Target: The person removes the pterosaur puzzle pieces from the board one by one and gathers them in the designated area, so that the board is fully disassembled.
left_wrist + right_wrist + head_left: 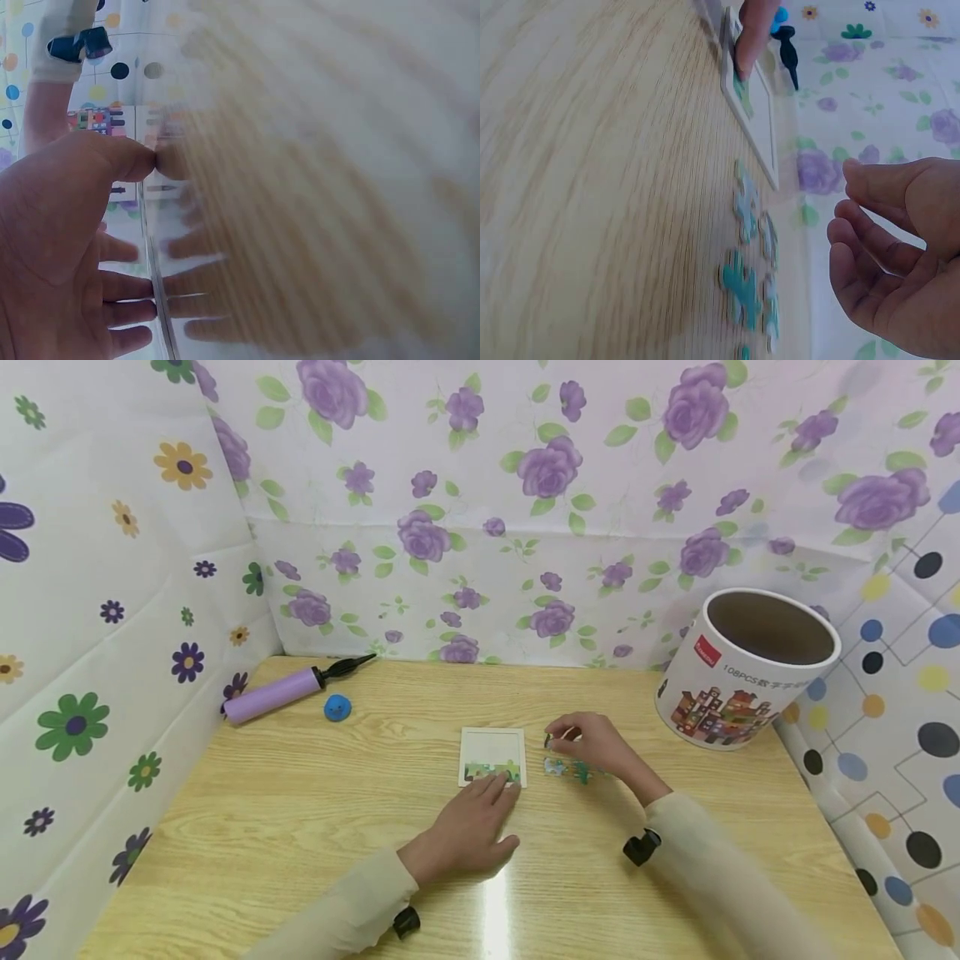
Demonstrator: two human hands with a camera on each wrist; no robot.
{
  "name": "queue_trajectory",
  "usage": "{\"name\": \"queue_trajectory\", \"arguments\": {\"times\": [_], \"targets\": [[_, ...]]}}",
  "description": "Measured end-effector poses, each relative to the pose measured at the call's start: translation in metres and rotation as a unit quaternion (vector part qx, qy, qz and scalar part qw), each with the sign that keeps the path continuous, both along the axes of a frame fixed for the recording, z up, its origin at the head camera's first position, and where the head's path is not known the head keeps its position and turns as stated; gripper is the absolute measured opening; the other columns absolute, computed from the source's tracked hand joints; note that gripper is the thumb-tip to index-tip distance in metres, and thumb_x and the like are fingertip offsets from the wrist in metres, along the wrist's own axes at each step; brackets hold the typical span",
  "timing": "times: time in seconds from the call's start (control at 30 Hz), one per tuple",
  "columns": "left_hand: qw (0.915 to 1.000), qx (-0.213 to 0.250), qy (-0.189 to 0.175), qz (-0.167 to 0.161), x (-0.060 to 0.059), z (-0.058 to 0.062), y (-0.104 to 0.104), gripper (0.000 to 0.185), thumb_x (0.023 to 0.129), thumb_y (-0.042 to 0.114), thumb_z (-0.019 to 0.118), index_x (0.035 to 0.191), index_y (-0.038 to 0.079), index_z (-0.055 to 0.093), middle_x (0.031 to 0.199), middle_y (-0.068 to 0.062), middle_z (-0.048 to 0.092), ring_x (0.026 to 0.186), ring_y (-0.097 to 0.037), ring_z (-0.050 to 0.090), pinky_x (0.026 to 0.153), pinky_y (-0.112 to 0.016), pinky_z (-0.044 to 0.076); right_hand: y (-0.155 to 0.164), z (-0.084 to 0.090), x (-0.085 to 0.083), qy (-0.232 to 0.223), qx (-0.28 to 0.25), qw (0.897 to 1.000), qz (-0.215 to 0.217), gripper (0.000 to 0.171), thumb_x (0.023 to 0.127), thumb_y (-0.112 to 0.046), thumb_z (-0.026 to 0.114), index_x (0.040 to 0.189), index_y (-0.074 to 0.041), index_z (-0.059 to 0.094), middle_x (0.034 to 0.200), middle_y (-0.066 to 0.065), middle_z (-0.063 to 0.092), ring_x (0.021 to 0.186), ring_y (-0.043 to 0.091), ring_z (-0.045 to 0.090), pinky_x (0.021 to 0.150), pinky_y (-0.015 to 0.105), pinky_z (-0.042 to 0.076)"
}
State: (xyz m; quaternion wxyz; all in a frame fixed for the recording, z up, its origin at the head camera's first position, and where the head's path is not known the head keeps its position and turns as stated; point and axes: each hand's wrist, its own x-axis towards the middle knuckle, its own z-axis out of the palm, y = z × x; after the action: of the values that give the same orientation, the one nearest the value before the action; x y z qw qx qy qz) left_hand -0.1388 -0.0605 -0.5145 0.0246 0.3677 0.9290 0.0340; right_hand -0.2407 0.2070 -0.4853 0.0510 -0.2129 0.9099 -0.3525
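Observation:
My left hand [468, 831] lies with its fingers extended on the near edge of a small white puzzle tray [492, 745]. A strip of joined green puzzle pieces [480, 771] fills the bottom of the tray, partly covered by my fingertips. My right hand [596, 743] hovers just right of the tray. In the right wrist view, a gap shows between its thumb and bent fingers [862, 247], with nothing held. Below it on the table are several loose jigsaw pieces, among them a pale blue piece [745, 202] and a teal piece [740, 286].
A purple hand pump [273, 695] and a small blue toy [337, 707] lie at the back left. At the back right stands a large white bucket [738, 672] with printed blocks on its side. Patterned cloth [480, 543] lines the back and sides of the wooden table [300, 827].

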Motion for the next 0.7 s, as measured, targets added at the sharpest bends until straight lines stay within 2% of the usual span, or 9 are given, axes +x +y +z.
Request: {"name": "queue_trajectory", "arguments": {"times": [0.17,0.37,0.7], "targets": [[0.9999,-0.008,-0.009,0.003,0.002,-0.003,0.000,0.076,0.104,0.054,0.042,0.159,0.002,0.034,0.164,-0.017,0.032,0.152,-0.031,0.032,0.122,-0.044,0.030,-0.021,-0.001,-0.005,-0.011,-0.006,1.000,0.015,0.028,0.097,-0.020,0.073,0.121,-0.006,0.074,0.108,0.006,0.074,0.098,0.024,0.070,0.085,0.043,0.058],[0.9996,-0.005,-0.028,0.006,0.003,-0.005,-0.001,0.083,0.104,0.062,0.038,0.160,0.001,0.030,0.167,-0.017,0.027,0.154,-0.031,0.026,0.122,-0.047,0.029,-0.045,-0.003,-0.009,-0.017,-0.010,0.999,0.046,0.028,0.098,-0.023,0.071,0.121,-0.007,0.074,0.106,0.003,0.073,0.095,0.020,0.069,0.082,0.038,0.058],[0.9996,-0.020,-0.021,0.005,0.004,-0.002,-0.001,0.084,0.104,0.062,0.040,0.160,0.002,0.029,0.167,-0.017,0.027,0.154,-0.030,0.026,0.121,-0.046,0.030,-0.082,-0.011,-0.014,-0.030,0.015,0.997,0.071,0.027,0.097,-0.024,0.073,0.120,-0.011,0.076,0.099,-0.004,0.073,0.089,0.011,0.066,0.079,0.032,0.056]]}}
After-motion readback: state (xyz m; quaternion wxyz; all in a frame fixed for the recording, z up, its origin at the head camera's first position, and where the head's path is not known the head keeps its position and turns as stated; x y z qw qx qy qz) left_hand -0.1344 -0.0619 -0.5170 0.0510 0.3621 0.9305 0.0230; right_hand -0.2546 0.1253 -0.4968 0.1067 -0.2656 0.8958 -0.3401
